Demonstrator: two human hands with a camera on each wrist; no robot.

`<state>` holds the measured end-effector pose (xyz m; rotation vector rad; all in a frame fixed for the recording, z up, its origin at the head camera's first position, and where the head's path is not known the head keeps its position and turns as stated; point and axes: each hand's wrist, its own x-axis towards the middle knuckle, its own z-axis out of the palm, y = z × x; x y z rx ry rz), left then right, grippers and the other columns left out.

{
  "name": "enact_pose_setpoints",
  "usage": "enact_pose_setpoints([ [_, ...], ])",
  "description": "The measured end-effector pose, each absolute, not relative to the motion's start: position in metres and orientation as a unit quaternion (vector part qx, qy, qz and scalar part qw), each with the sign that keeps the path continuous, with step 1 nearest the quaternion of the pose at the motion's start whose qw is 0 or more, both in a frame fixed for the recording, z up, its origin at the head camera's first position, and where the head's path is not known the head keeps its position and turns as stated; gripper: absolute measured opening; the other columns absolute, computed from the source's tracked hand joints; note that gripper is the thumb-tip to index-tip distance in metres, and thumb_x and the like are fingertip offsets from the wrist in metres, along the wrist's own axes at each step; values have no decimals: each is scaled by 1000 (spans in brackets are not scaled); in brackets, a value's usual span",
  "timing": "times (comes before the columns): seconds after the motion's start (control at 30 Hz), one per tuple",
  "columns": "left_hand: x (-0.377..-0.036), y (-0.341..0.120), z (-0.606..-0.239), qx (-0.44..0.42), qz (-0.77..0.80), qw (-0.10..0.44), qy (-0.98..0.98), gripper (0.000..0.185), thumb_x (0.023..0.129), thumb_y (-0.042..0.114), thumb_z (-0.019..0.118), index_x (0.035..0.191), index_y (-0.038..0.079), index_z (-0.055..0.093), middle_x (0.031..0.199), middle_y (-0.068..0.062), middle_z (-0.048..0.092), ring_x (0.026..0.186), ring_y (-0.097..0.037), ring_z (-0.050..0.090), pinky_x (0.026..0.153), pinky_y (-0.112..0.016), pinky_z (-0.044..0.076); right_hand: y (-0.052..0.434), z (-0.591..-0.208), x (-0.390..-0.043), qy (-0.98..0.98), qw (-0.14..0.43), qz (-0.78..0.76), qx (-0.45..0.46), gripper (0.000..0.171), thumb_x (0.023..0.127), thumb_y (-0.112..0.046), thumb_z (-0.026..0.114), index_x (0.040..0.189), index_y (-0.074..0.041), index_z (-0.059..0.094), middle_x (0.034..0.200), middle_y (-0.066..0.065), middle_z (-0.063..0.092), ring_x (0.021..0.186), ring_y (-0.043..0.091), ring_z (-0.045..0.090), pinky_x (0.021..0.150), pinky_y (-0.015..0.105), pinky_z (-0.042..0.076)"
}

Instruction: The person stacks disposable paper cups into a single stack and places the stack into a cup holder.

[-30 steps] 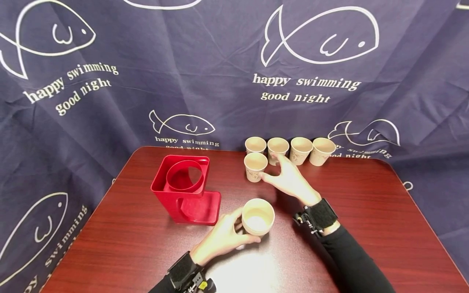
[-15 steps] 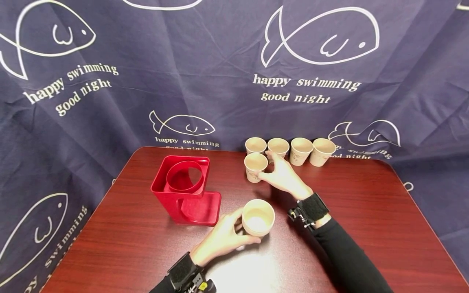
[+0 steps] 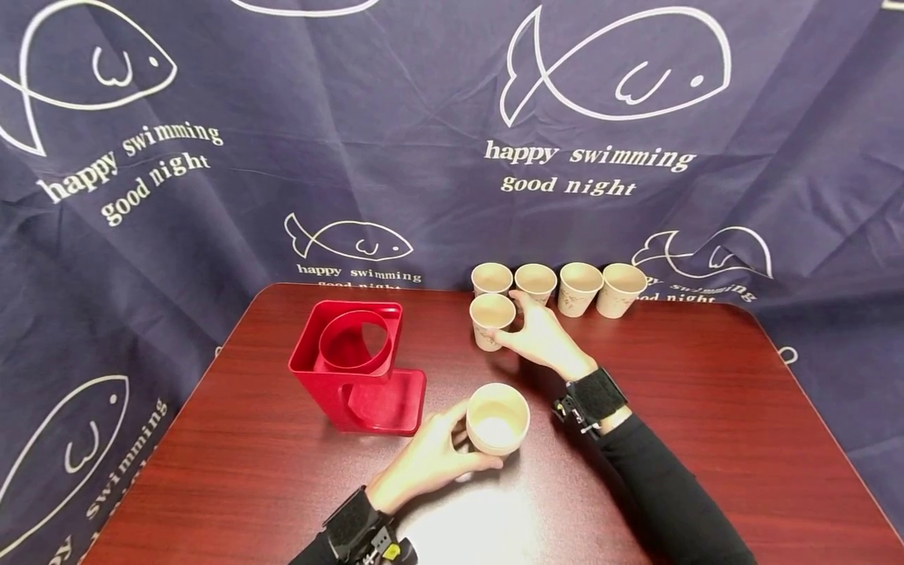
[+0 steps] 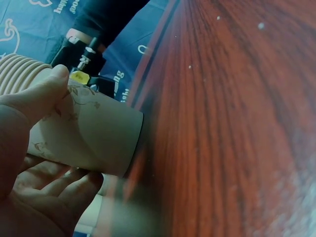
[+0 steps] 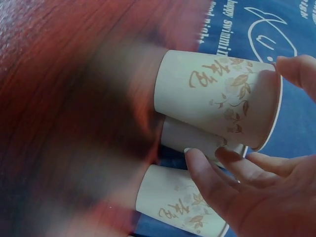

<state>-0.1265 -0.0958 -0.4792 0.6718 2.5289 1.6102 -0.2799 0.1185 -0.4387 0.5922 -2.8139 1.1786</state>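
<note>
1. Paper cups are what both of my hands work on: a nested stack of cups (image 3: 497,420) sits in my left grip, near the front of the desk (image 3: 706,408).
2. My left hand (image 3: 431,459) lies low with the forearm along the desk; its thumb and curled fingers wrap the stack's side.
3. My right hand (image 3: 540,337) stretches forward, wrist raised, sleeve trailing back.
4. Its grip is part-spread, thumb and fingers just closing round the front cup (image 3: 491,320); the right wrist view shows fingertips (image 5: 207,173) touching its wall.
5. Just beyond that grip stand four more cups (image 3: 558,286) in a row.
6. Left of both grips stands a red holder (image 3: 353,365).
</note>
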Motion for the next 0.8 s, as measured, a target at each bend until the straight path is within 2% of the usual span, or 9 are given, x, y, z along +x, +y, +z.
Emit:
enact_pose_setpoints([
  [0.2,-127,-96,-479,217,527,38,821,72,76,31,93,139,27,59,115,8,75,104,-5,69,95,-23,55,118,-443,-283,-904,10,386,184,81,86,-35,82,148,1,45,142,22,58,124,35,62,106,50,49],
  [0.43,-127,-96,-480,217,526,43,821,71,77,39,91,139,29,59,115,8,75,101,-6,69,90,-24,56,117,-446,-283,-895,7,405,187,71,86,-34,83,142,-2,51,132,16,66,115,29,63,102,45,49],
  [0.8,-127,-97,-481,224,520,33,824,71,77,38,91,139,28,59,115,8,76,103,-8,70,95,-24,55,121,-443,-273,-895,11,401,194,67,84,-33,83,137,-3,55,127,15,69,111,28,66,99,45,51],
])
